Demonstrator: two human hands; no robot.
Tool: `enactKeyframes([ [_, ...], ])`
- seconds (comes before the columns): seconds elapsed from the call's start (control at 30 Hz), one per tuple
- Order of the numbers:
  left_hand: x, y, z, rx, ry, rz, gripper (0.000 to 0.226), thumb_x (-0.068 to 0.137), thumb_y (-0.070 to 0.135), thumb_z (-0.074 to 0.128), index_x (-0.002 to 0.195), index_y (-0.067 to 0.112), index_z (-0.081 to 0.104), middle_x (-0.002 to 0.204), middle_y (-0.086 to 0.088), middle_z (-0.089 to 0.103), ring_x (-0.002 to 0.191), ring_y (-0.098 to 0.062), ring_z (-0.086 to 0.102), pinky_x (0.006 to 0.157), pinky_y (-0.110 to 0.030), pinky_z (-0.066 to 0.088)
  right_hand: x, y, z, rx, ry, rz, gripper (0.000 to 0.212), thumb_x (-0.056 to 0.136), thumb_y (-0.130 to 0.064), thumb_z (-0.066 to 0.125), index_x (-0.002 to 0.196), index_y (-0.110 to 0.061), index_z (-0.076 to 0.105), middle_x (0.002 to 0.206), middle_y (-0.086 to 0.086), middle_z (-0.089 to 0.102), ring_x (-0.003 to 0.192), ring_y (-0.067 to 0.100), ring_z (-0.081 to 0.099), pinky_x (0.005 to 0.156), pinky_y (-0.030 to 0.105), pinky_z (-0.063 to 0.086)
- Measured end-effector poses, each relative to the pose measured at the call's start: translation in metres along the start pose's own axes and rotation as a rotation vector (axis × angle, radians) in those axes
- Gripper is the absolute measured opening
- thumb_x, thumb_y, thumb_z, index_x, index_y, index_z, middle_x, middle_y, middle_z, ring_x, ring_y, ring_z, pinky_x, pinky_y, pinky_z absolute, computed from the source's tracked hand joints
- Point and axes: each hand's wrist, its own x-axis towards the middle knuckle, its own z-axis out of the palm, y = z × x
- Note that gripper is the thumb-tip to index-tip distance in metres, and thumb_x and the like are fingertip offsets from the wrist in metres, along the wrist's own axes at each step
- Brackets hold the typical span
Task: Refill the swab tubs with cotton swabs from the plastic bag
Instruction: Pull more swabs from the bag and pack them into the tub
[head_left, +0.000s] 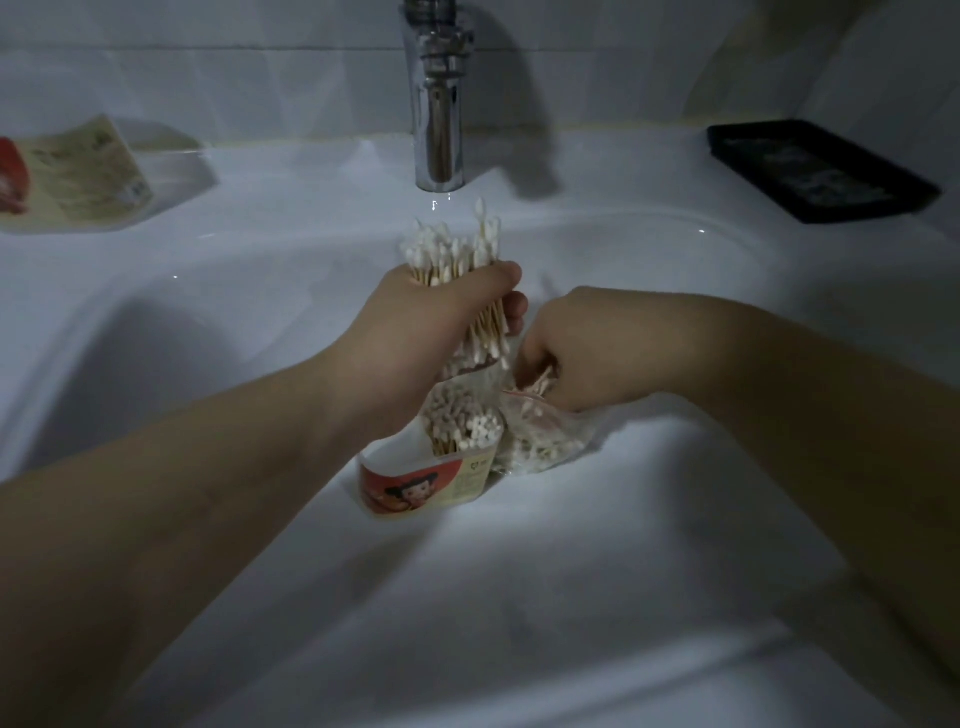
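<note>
We work over a white sink (156, 312) that fills nearly the whole view, with the chrome faucet (439, 104) rising at the back and its spout just beyond our hands. On the right ledge sits a black tray (821, 171), and on the left ledge a second labelled tub (88, 176), well apart from the work; we cannot tell whether it holds anything. Our left hand (415, 332) hovers over the basin with fingers and thumb wrapped tight round a thick bundle of swabs (457, 254), cotton tips fanning out above and below the fist. Our right hand (582, 353) reaches into the mouth of the plastic bag (540, 441), fingers curled down and, as far as we can tell, pinching a few swabs (543, 376). The red-labelled tub (421, 483) stands tilted on the basin's slope directly below the left hand, touching the bag and already partly filled. We judge the risks to be these: the tub, leaning on a curved surface, may tip if the bundle is pushed in off-centre; swabs at the uneven edge of the bundle may slip free and slide down the basin; and any drip from the faucet would spoil the cotton.
</note>
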Motion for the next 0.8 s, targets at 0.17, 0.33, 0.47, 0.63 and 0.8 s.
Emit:
enactKeyframes([
  [0.17,0.0,0.0,0.0,-0.014,-0.026,-0.019,0.008,0.094,0.015,0.069,0.091,0.008,0.071,0.083,-0.011,0.072,0.074,-0.02,0.071,0.066,-0.032,0.059,0.005,0.001,-0.002,0.032,0.051,0.024,0.03,0.085,-0.027,0.07,0.059,-0.026,0.056,0.054,-0.006,0.057,0.054,0.01,0.054,0.055,0.026,0.044],
  [0.33,0.001,-0.002,-0.001,0.139,-0.024,-0.013,0.012,0.091,0.018,0.072,0.091,0.006,0.074,0.089,-0.014,0.076,0.085,-0.029,0.075,0.088,-0.051,0.06,0.0,0.006,-0.01,0.158,0.094,0.075,0.013,0.079,-0.023,0.076,0.069,-0.019,0.068,0.061,-0.001,0.07,0.058,0.012,0.066,0.063,0.03,0.054],
  [0.47,0.0,-0.004,-0.002,0.356,-0.018,0.03,0.009,0.086,0.023,0.076,0.09,0.015,0.077,0.087,-0.008,0.078,0.087,-0.025,0.076,0.091,-0.048,0.059,-0.012,0.015,-0.02,0.472,0.122,0.079,0.006,0.085,-0.012,0.078,0.083,-0.017,0.076,0.066,0.001,0.075,0.064,0.012,0.075,0.067,0.025,0.06],
  [0.63,-0.001,-0.005,-0.002,0.332,-0.034,0.027,0.005,0.088,0.02,0.076,0.091,0.016,0.075,0.09,-0.009,0.078,0.083,-0.021,0.077,0.08,-0.038,0.061,-0.017,0.022,-0.023,0.74,0.247,0.078,0.01,0.086,-0.001,0.077,0.093,-0.007,0.075,0.069,0.011,0.075,0.065,0.019,0.075,0.061,0.021,0.06],
  [0.8,0.001,-0.006,-0.004,0.241,-0.108,0.053,0.03,0.079,0.027,0.075,0.106,0.014,0.075,0.104,-0.014,0.076,0.101,-0.032,0.073,0.098,-0.055,0.055,-0.018,0.021,-0.03,0.987,0.426,0.021,0.019,0.087,0.0,0.076,0.105,-0.004,0.072,0.071,0.016,0.074,0.066,0.023,0.074,0.064,0.024,0.062],
])
